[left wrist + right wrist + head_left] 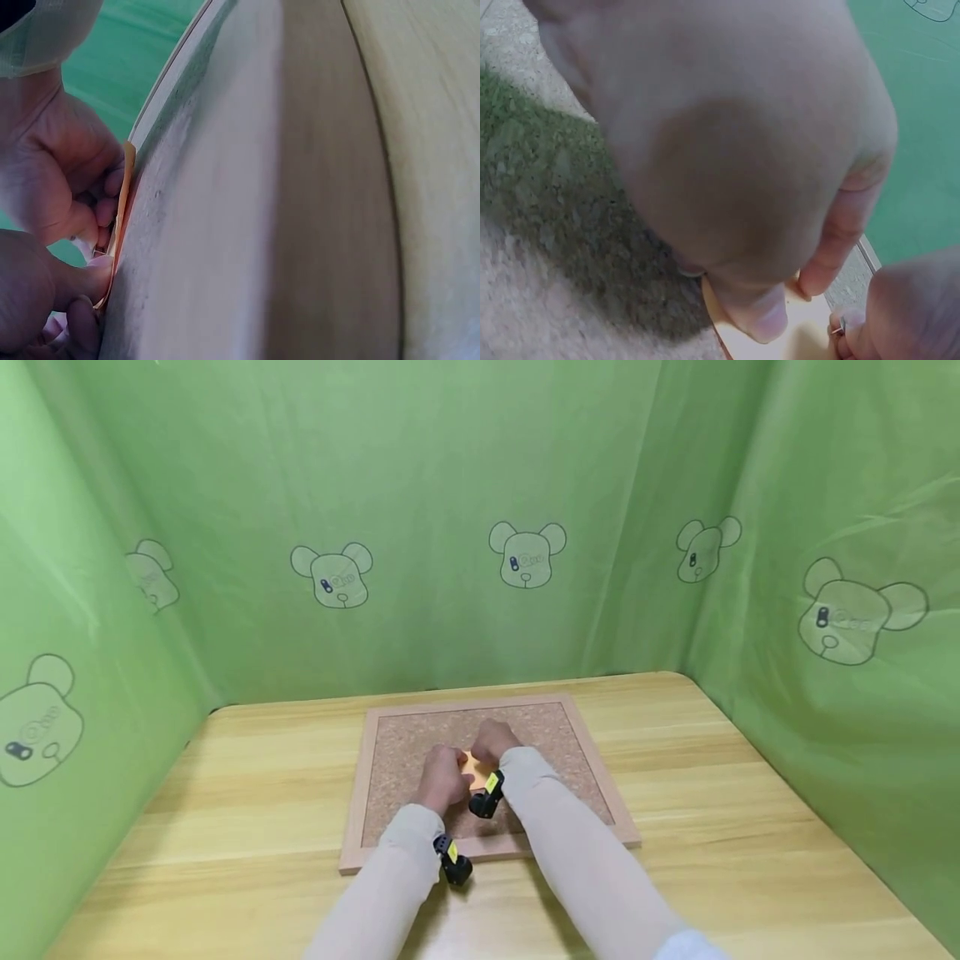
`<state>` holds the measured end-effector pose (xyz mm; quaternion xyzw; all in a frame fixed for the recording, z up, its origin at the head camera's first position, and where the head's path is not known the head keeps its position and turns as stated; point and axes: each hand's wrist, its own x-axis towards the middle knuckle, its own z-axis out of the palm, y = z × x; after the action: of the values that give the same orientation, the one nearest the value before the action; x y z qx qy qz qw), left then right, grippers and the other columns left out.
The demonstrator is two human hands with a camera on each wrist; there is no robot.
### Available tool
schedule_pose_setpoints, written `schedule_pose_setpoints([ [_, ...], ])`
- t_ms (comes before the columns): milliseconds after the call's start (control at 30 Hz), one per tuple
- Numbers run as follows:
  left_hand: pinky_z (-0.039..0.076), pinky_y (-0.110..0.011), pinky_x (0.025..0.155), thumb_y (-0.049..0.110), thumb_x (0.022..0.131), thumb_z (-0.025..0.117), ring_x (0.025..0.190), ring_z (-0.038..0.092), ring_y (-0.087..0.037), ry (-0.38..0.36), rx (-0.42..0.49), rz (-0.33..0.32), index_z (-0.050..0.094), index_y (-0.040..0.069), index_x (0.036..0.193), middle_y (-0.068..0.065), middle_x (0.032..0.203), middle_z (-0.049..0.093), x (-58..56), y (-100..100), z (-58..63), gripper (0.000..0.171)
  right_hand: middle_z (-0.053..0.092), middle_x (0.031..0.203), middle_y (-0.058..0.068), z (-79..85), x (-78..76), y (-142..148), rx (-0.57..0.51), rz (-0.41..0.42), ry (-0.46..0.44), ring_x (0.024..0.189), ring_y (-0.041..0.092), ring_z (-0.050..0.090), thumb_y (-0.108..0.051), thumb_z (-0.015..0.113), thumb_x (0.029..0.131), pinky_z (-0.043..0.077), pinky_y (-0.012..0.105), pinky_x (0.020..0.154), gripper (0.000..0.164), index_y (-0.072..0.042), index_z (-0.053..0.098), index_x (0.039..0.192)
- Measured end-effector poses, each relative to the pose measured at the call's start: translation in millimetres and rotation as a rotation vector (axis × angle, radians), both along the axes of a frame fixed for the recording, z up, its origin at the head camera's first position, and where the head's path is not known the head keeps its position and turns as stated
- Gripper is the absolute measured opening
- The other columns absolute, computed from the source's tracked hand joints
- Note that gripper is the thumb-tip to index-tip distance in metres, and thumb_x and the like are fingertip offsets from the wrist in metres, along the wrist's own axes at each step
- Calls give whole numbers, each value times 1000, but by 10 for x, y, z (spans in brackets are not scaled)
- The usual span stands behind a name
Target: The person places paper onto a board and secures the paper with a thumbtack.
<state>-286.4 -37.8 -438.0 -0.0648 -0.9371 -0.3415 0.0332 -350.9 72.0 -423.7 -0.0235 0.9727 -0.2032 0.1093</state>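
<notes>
A piece of orange paper [477, 774] lies against the cork board [408, 760], with both hands at it. My right hand [495, 739] holds the paper at its far side, the thumb [769, 322] flat on its face and a curled finger near the edge. From the left, my left hand [442, 772] reaches the paper's other side. Between its fingertips the right wrist view shows a thin, pin-like metal piece [839, 328], mostly hidden. In the left wrist view the paper [124, 199] is seen edge-on, standing slightly off the board.
A pale wooden frame [352, 827] borders the cork board, which lies on a light wood table [247, 802]. Green curtains [435, 627] with bear-head prints enclose the back and sides. A black wrist camera [487, 795] partly covers the near part of the board.
</notes>
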Motion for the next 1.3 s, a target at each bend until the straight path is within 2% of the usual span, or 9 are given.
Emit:
schedule_pose_setpoints([
  [200, 45, -37, 84, 8, 75, 73, 92, 54, -28, -8, 8, -1, 66, -5, 98, -16, 95, 60, 24, 3, 10, 28, 56, 69, 10, -15, 31, -34, 27, 3, 36, 62, 22, 49, -2, 61, 72, 38, 26, 48, 10, -5, 59, 62],
  [400, 46, -36, 80, 8, 73, 74, 86, 55, -26, 16, -3, 3, 67, -4, 95, -14, 90, 61, 11, -6, 9, 26, 57, 70, 9, 41, 118, -65, -1, 14, 73, 62, 21, 48, -2, 63, 72, 41, 27, 51, 10, -5, 60, 63],
  [633, 45, -36, 84, 11, 74, 74, 92, 54, -27, -13, -14, -2, 66, -3, 97, -15, 95, 59, -5, 14, -25, 28, 59, 72, 10, 97, 163, 47, -19, -70, 78, 62, 21, 51, -5, 63, 68, 41, 27, 49, 7, -5, 60, 62],
  [733, 44, -36, 85, 11, 74, 74, 93, 54, -28, -14, -23, 4, 66, -2, 98, -14, 95, 59, -12, 7, -33, 28, 59, 73, 10, 106, 149, 83, -3, -69, 61, 63, 21, 52, -8, 64, 69, 41, 26, 49, 8, -5, 61, 62],
  [800, 44, -37, 85, 11, 75, 73, 93, 53, -28, -18, -24, 7, 66, -2, 98, -14, 95, 58, -15, 6, -24, 28, 60, 75, 10, 113, 128, 103, 14, -58, 60, 65, 21, 52, -12, 66, 70, 42, 26, 51, 10, -4, 63, 66],
  [933, 43, -37, 84, 11, 75, 73, 91, 51, -28, -10, -32, -2, 65, -2, 99, -15, 93, 55, -7, 17, -15, 28, 62, 82, 13, 99, 94, 147, 47, -51, 66, 72, 23, 54, -23, 72, 72, 45, 28, 60, 24, -1, 66, 77],
  [1067, 43, -37, 83, 10, 74, 73, 90, 51, -29, 7, -34, -7, 65, -3, 97, -15, 92, 55, 7, 13, -12, 28, 61, 79, 14, 60, 74, 179, 9, -52, 66, 70, 23, 53, -27, 75, 71, 44, 28, 59, 30, 0, 65, 78],
  [1133, 43, -37, 83, 9, 74, 73, 90, 51, -28, 4, -28, -4, 65, -4, 97, -15, 92, 55, 15, 10, -12, 28, 59, 75, 13, 39, 76, 198, -35, -62, 57, 67, 23, 52, -26, 76, 70, 43, 28, 55, 29, -1, 63, 76],
  [1300, 44, -36, 83, 9, 75, 73, 91, 52, -28, 2, -20, 3, 66, -4, 98, -16, 94, 56, 13, 11, -17, 28, 56, 76, 13, 9, 86, 251, -156, -103, 22, 66, 23, 52, -19, 76, 70, 44, 27, 52, 31, 1, 58, 84],
])
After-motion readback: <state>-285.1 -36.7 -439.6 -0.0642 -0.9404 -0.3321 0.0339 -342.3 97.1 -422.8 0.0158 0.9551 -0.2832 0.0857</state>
